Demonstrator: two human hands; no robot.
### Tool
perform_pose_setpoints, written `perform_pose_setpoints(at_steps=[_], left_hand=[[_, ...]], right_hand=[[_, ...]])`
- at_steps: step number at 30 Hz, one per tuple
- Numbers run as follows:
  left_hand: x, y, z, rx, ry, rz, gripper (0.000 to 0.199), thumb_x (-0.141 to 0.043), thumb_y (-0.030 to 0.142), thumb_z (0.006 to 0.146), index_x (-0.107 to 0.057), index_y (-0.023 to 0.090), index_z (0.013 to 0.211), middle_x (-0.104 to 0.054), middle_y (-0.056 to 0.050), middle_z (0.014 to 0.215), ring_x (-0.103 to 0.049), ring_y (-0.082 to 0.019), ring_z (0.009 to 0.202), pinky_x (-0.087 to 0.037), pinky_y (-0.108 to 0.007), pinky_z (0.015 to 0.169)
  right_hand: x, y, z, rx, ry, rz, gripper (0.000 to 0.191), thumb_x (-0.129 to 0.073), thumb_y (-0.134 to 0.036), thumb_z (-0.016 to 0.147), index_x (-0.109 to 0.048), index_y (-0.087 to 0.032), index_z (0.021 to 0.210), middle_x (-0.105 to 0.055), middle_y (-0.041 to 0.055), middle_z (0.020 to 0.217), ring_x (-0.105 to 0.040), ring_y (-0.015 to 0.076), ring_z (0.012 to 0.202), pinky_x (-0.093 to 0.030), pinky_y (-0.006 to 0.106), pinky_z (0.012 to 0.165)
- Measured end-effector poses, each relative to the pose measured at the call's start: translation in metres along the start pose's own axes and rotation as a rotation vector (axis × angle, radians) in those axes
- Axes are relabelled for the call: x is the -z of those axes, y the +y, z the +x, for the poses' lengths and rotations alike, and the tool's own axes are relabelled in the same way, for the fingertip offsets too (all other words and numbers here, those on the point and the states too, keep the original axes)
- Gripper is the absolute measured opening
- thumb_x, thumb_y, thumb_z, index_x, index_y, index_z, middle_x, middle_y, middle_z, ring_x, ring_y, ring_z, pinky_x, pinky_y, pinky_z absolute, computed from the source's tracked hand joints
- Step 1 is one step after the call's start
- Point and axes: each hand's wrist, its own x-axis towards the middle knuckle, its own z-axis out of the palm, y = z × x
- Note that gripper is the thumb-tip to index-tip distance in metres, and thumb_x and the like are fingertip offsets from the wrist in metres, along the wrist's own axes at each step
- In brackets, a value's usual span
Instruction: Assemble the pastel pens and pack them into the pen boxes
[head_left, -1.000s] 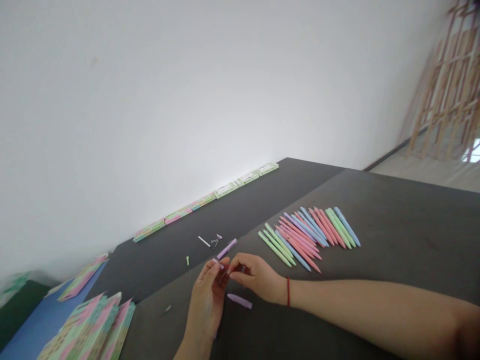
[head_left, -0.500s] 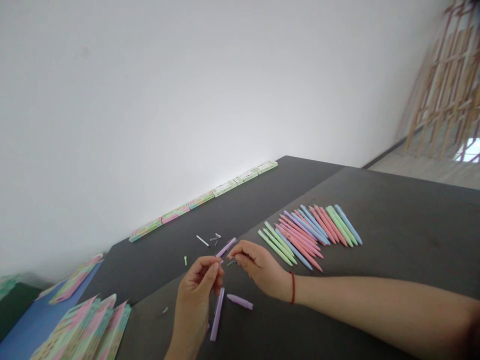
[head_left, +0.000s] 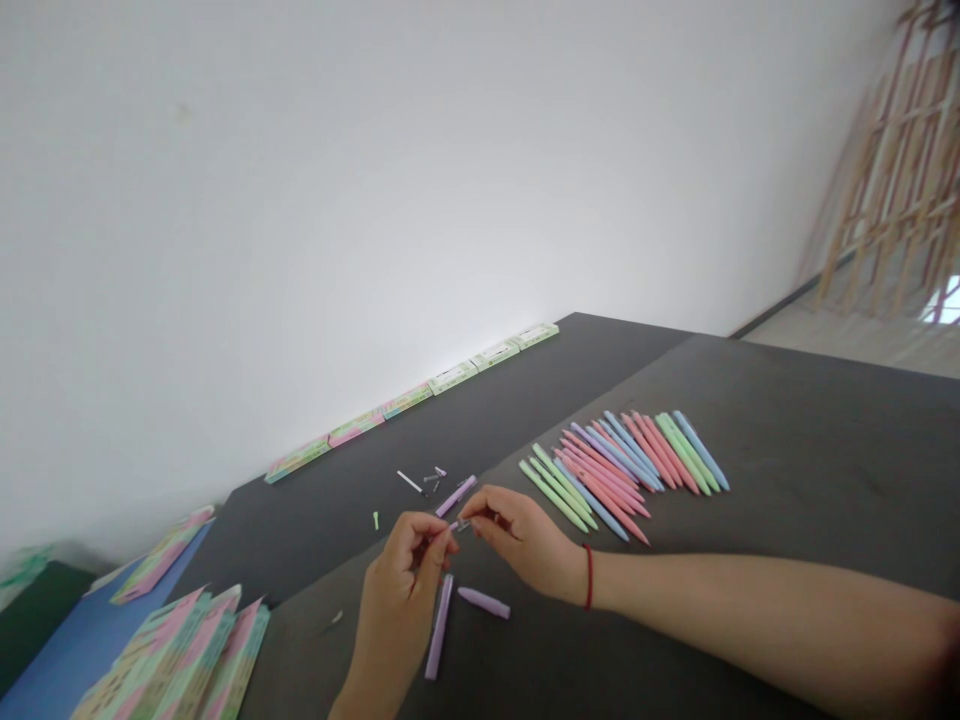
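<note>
My left hand (head_left: 397,595) is closed in a pinch on a small purple pen part (head_left: 453,526). Fingertip to fingertip with it, my right hand (head_left: 529,545) also pinches; a tiny greyish piece shows there, too small to name. Below the hands lie a purple pen barrel (head_left: 439,630) and a tapered purple pen piece (head_left: 484,602). Another purple barrel (head_left: 456,495) rests just beyond the fingers. Farther back are a thin white refill (head_left: 412,483), several tiny parts (head_left: 435,478) and a small green piece (head_left: 376,520).
Several green, pink, blue and purple pens (head_left: 600,470) lie in a slanted row on the dark table (head_left: 810,470) at right. Flat printed packs (head_left: 453,377) line the wall. More packs (head_left: 176,655) are stacked at lower left, beside a blue surface (head_left: 45,665).
My hands have come together, so the small purple part now meets my right fingertips. The loose pen parts have stayed in place; the view has shifted slightly.
</note>
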Motion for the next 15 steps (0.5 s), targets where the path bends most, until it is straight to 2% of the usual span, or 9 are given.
perform_pose_setpoints(at_steps=[7, 15], left_hand=[[0.009, -0.002, 0.003, -0.037, -0.119, 0.118, 0.014, -0.049, 0.032, 0.087, -0.053, 0.022, 0.079, -0.059, 0.005, 0.066, -0.055, -0.012, 0.059, -0.041, -0.022, 0.057], [0.016, -0.005, 0.006, -0.037, -0.191, 0.073, 0.014, -0.048, 0.031, 0.088, -0.053, 0.023, 0.078, -0.058, 0.006, 0.066, -0.054, -0.011, 0.059, -0.040, -0.022, 0.058]], right_hand=[[0.001, 0.000, -0.002, 0.088, -0.022, -0.065, 0.010, -0.053, -0.011, 0.085, -0.062, -0.016, 0.089, -0.059, -0.0007, 0.077, -0.050, 0.0097, 0.068, -0.038, 0.019, 0.063], [0.004, -0.003, -0.003, 0.178, -0.064, -0.128, 0.012, -0.051, -0.009, 0.085, -0.061, -0.016, 0.088, -0.056, -0.0003, 0.078, -0.050, 0.0103, 0.070, -0.037, 0.020, 0.063]])
